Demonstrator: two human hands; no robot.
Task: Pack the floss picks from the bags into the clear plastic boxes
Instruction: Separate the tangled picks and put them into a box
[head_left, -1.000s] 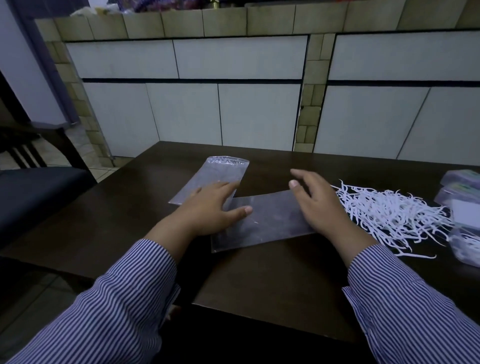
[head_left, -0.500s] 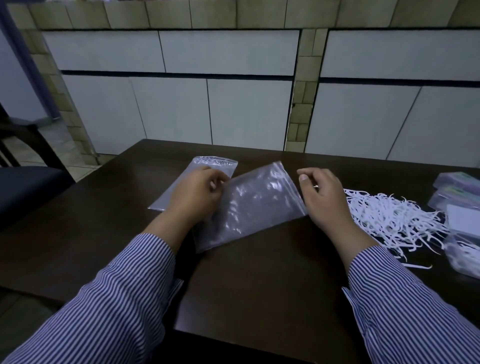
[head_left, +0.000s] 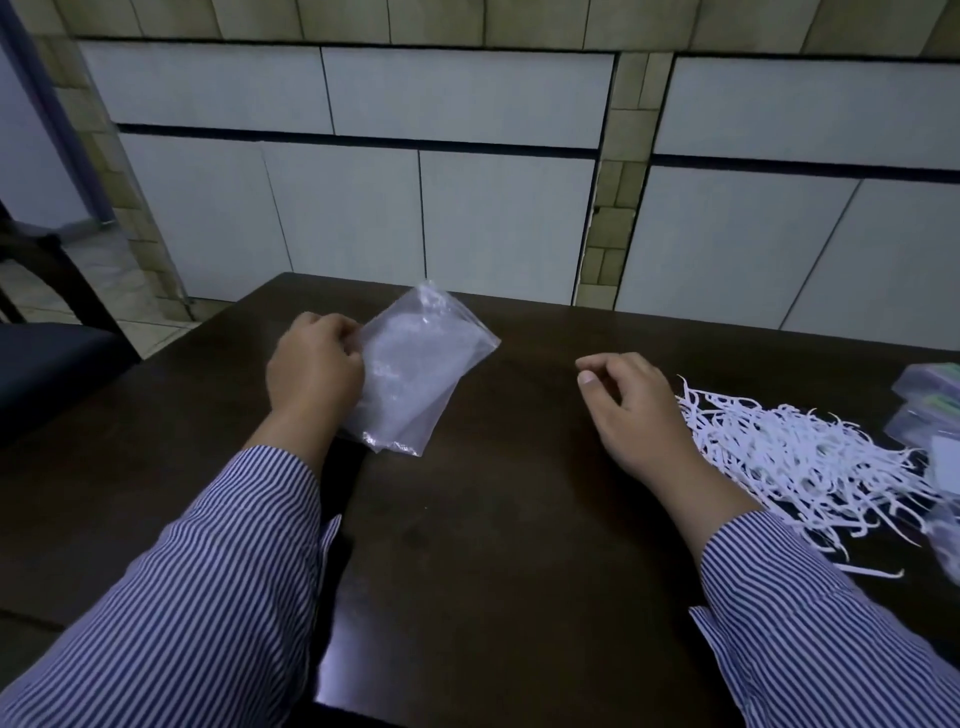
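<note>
My left hand (head_left: 314, 371), at centre left of the frame, has its fingers curled round the near-left edge of an empty clear bag (head_left: 415, 374), gripping it so the bag lies slack and tilted on the dark table (head_left: 498, 545), its long axis running from lower left up toward the upper right, with one corner raised toward the tiled wall. Whether a second bag lies beneath it I cannot tell. My right hand (head_left: 631, 410), right of centre, grasps nothing: the fingers hang loosely curled, thumb and forefinger apart, the heel low over the tabletop. The floss picks (head_left: 800, 457) lie in a loose white heap just beside that hand, on its right side, spreading toward the lower right; the nearest strands almost touch the back of the hand. The clear plastic boxes (head_left: 930, 410) sit at the far right edge of the frame, beyond the heap, partly cut off and blurred. I judge that the bag is emptied and being put aside, so the packing itself has barely begun. What matters for the coming move is that the picks lie to the right of my right fingers, behind the knuckles instead of in front of them. That hand is plainly the nearer one, and it would need to turn outward to gather them.
</note>
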